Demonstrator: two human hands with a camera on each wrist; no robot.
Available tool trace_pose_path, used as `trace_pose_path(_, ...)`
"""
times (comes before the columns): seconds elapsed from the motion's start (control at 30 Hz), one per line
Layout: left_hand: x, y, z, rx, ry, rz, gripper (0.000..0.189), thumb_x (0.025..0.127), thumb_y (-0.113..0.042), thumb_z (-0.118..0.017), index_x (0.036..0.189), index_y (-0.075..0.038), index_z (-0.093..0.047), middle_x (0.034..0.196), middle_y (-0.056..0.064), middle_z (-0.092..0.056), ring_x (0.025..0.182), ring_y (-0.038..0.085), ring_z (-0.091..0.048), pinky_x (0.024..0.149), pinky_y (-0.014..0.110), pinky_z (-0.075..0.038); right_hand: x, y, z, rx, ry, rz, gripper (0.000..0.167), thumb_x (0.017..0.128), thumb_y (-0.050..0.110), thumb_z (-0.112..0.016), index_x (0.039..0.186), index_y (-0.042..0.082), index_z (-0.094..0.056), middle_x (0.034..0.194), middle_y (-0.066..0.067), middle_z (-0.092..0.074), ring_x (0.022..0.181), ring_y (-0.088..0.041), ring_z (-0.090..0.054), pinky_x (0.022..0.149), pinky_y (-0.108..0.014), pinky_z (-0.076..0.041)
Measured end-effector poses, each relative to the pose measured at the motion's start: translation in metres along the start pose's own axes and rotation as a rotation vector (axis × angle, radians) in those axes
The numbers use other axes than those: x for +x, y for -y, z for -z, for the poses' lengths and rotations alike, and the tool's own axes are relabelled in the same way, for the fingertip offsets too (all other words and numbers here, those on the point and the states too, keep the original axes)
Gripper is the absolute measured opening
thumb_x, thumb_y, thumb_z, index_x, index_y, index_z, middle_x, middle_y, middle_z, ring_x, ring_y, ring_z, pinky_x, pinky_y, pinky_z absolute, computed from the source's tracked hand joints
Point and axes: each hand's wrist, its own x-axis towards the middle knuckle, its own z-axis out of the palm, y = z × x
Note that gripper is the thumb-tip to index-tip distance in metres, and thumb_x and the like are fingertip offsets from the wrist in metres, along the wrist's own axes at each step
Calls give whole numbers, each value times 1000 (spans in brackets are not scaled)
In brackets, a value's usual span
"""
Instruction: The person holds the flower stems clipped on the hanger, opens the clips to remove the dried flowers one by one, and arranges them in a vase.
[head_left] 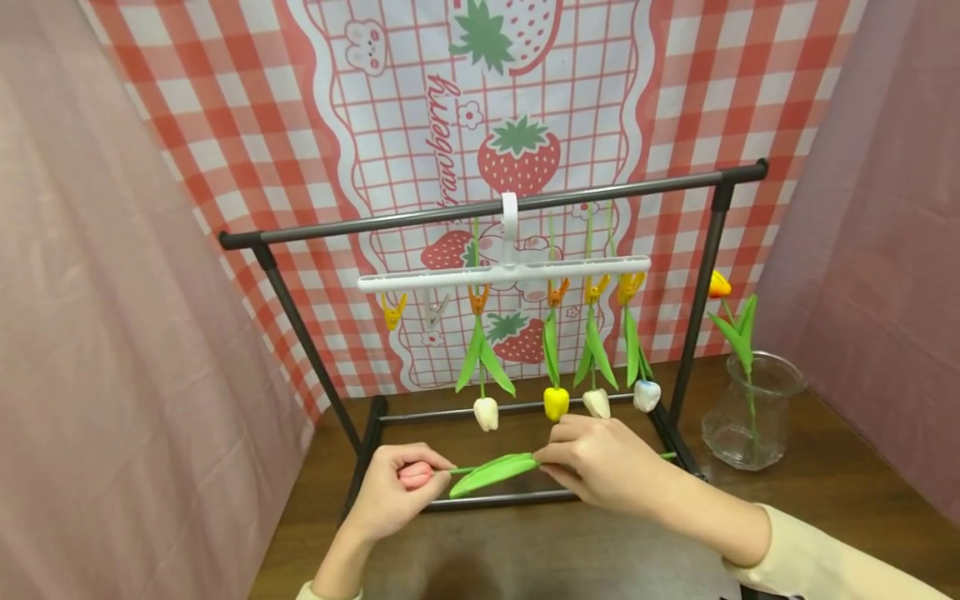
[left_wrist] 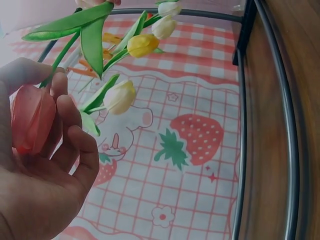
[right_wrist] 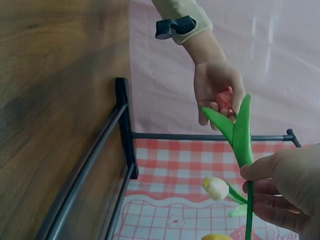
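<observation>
text: red lettering (head_left: 442, 146) "trawberry", sideways | on: checked backdrop cloth (head_left: 467, 167) | first letter unclear, head view

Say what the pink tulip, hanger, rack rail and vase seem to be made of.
Pink tulip: perhaps foam or soft plastic, matte; its petals look moulded.
Hanger: probably plastic, smooth and evenly white.
Rack rail: likely metal, with a sheen along its gray length.
Vase: glossy, glass or clear plastic; the stem shows through either way.
</observation>
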Motion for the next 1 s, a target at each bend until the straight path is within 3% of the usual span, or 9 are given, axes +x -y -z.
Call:
trace_pose_path(0.2,6,0,-7,-32,-10,-42,17,83,4,-79,95,-8,-81,62,6,-61,57,-10,-41,45,15,-41,-6,-8,4,-26,-59,-6,21,75,14,-94,93,18,-83,82,8,-70,75,-4,-60,65,-18,-53)
trace_pose_path(0.3,8,2,-8,-90,4,-86,21,81,5,-80,101,-2,-79,69,15,-70,64,-6,-59,52,21,-54,-9,-14,8,-25,-93,-9,7,96,22,-80,94,17,-84,82,8,-70,75,-5,-59,64,-18,-52)
trace_pose_path(0.4,10,5,-9,-123,-2,-136,27,80,8,-81,106,5,-76,85,22,-77,75,1,-71,62,27,-62,-12,-20,12,-39,-134,-15,41,111,37,-53,94,17,-84,83,8,-71,75,-6,-64,64,-20,-55)
trace_pose_path(0.5,13,9,-11,-97,-86,-159,29,80,9,-81,108,8,-75,95,10,-81,80,1,-71,67,26,-62,-16,-26,18,-57,-175,-32,56,112,44,-39,93,17,-85,85,7,-74,75,-8,-68,63,-23,-58)
trace_pose_path(0.63,18,12,-15,-129,-289,-93,25,83,12,-79,107,11,-75,96,-10,-80,80,1,-71,70,20,-60,-19,-33,28,-49,-211,-71,57,111,47,-41,94,16,-86,85,5,-75,69,-6,-65,58,-19,-53)
trace_pose_path(0.77,25,17,-20,-165,-469,-14,25,84,13,-78,110,12,-74,91,-5,-80,80,3,-74,73,18,-61,-23,-40,38,-33,-218,-120,56,109,50,-44,96,15,-86,84,6,-74,66,-4,-61,56,-15,-47)
trace_pose_path(0.9,32,20,-24,-150,-545,92,31,87,6,-80,117,4,-77,100,12,-82,85,4,-76,79,21,-62,-27,-48,48,-27,-210,-164,56,109,52,-45,97,15,-86,84,6,-74,66,-3,-62,56,-14,-46)
trace_pose_path(0.97,36,23,-27,-140,-552,151,36,88,1,-81,124,1,-75,107,20,-81,88,4,-76,82,22,-62,-30,-52,52,-26,-211,-182,48,108,48,-53,97,14,-85,84,5,-75,65,-2,-62,55,-13,-45)
trace_pose_path(1.0,37,24,-28,-141,-551,176,39,89,-1,-81,127,0,-74,110,23,-80,90,4,-76,83,22,-62,-30,-53,54,-27,-213,-191,37,106,43,-64,98,13,-85,84,4,-75,64,-3,-62,55,-13,-45)
